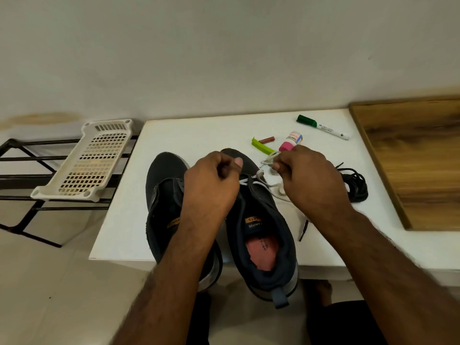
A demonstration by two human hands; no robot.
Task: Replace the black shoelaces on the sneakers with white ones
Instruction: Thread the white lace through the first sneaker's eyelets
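**A:** Which step am I on?

**B:** Threading the white lace [267,186] into the right shoe [263,235]. It crosses the eyelets nearest the toe and no further, so I judge the lacing barely begun. The black laces [354,186] already lie off in a bundle on the table [199,135], well toward its right edge, with one loose black end trailing by the shoe.

**A:** And my hands?

**B:** My left hand [211,185] is curled over the shoe's throat; a white strand runs up to it, but whether the fingers pinch that strand I cannot tell. My right hand [311,180] is just right of the toe, its fingers closed round a loop of the lace.

**A:** Next?

**B:** As I read it, even out both ends, then feed a tip through the next eyelet up. That needs a fine pinch right at the tip.

**A:** The shoes themselves?

**B:** Dark, a pair side by side at the table's near edge, heels overhanging it. The left shoe [164,207] shows bare eyelets, no lace that I can see. The right one has a pink insole.

**A:** Around them?

**B:** A marker [323,127], a small bottle [291,141] and a green clip [261,146] toward the far edge; a white basket [92,160] on a rack off the left side.
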